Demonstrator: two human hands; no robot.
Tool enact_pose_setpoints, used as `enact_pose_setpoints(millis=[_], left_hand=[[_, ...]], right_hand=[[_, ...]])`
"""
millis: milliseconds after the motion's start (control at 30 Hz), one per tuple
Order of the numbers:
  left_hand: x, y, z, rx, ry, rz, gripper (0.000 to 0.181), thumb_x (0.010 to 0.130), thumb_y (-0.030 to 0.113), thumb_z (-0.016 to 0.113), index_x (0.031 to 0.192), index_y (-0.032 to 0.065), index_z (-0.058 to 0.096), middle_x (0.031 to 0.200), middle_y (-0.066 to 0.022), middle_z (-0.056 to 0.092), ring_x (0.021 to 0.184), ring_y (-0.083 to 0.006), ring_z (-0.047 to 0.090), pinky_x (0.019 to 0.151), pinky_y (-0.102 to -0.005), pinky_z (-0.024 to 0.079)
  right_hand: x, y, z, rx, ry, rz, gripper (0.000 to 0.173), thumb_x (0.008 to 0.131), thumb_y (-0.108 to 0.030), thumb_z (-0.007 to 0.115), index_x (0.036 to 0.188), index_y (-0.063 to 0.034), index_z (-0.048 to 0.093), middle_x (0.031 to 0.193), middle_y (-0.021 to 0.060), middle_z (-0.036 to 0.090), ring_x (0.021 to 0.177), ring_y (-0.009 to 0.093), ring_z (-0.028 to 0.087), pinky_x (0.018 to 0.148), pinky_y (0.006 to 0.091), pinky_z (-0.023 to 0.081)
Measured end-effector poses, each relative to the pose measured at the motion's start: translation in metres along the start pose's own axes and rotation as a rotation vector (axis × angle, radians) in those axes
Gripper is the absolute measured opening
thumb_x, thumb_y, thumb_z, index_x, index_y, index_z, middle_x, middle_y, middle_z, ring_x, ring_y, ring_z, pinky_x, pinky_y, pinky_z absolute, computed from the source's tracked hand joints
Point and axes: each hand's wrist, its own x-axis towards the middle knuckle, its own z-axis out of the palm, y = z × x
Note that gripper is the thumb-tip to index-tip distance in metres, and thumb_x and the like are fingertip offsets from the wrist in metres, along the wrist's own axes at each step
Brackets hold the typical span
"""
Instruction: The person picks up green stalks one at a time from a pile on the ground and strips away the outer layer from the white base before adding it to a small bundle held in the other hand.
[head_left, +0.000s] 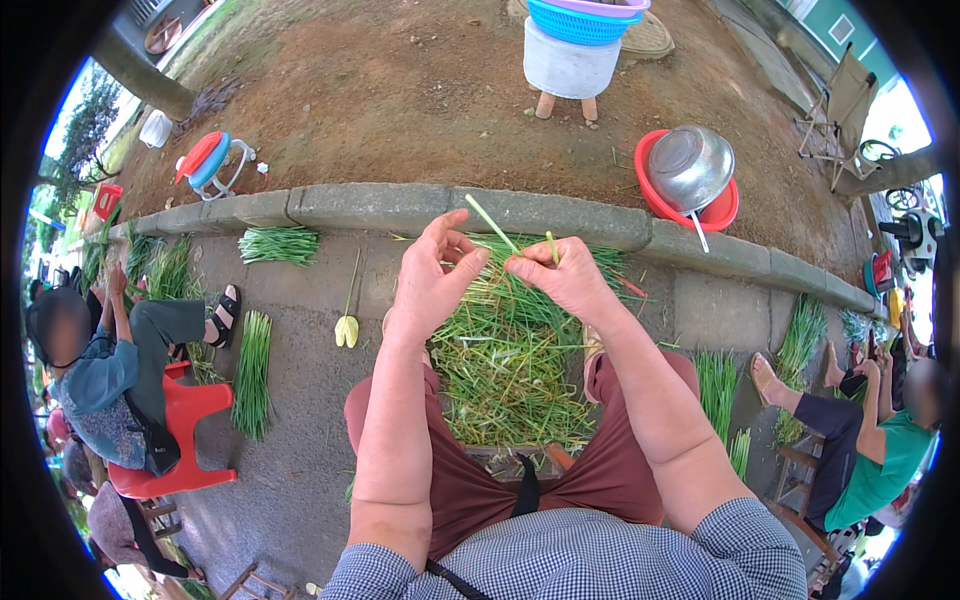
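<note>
My right hand pinches a pale green plant stalk that slants up and left from its fingertips. A short greenish end shows beyond the hand's upper side. My left hand is raised just left of it, fingers apart and curled, holding nothing visible. Below both hands, between the knees, lies a large heap of long green stalks and leaves, with some yellowed bits mixed in. The heap's far end reaches towards the stone kerb.
A stone kerb crosses ahead. Beyond it a steel bowl rests in a red basin. Bundles of green stalks lie at the left and right. People sit at both sides, one on a red plastic stool.
</note>
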Motion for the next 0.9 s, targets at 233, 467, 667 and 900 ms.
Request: enact_pose_setpoints(millis=[233, 467, 667, 900], left_hand=[[-0.004, 0.007, 0.008, -0.338, -0.130, 0.004, 0.020, 0.088, 0.011, 0.060, 0.103, -0.0014, 0.061, 0.072, 0.0018, 0.057, 0.066, -0.0021, 0.048, 0.058, -0.0182, 0.039], [-0.005, 0.008, 0.013, -0.159, -0.067, 0.147, 0.013, 0.087, 0.009, 0.061, 0.077, 0.0000, 0.058, 0.059, 0.0032, 0.052, 0.057, -0.0020, 0.045, 0.050, -0.0197, 0.037], [-0.008, 0.011, 0.014, -0.067, -0.110, 0.208, 0.018, 0.090, 0.009, 0.055, 0.074, 0.0013, 0.052, 0.060, 0.0013, 0.049, 0.058, -0.0044, 0.043, 0.050, -0.0219, 0.037], [-0.009, 0.009, 0.015, -0.183, -0.133, 0.276, 0.018, 0.095, 0.011, 0.047, 0.078, 0.0031, 0.049, 0.065, 0.0008, 0.051, 0.061, -0.0064, 0.044, 0.054, -0.0217, 0.038]], right_hand=[[-0.006, -0.021, 0.002, 0.225, -0.282, 0.126, 0.026, 0.087, -0.029, 0.061, 0.083, -0.0051, 0.069, 0.060, -0.0050, 0.054, 0.051, 0.003, 0.036, 0.047, 0.0227, 0.030], [-0.009, -0.027, 0.000, 0.352, -0.496, 0.164, 0.029, 0.093, -0.031, 0.051, 0.095, -0.0063, 0.067, 0.065, -0.0043, 0.057, 0.051, 0.002, 0.037, 0.047, 0.0198, 0.030], [-0.009, -0.020, -0.001, 0.319, -0.552, 0.116, 0.032, 0.095, -0.032, 0.046, 0.100, -0.0066, 0.065, 0.067, -0.0037, 0.058, 0.049, 0.002, 0.034, 0.044, 0.0181, 0.027], [-0.016, -0.033, -0.009, 0.518, -0.688, 0.175, 0.035, 0.096, -0.032, 0.043, 0.101, -0.0049, 0.065, 0.067, -0.0009, 0.059, 0.048, 0.002, 0.032, 0.042, 0.0171, 0.024]])
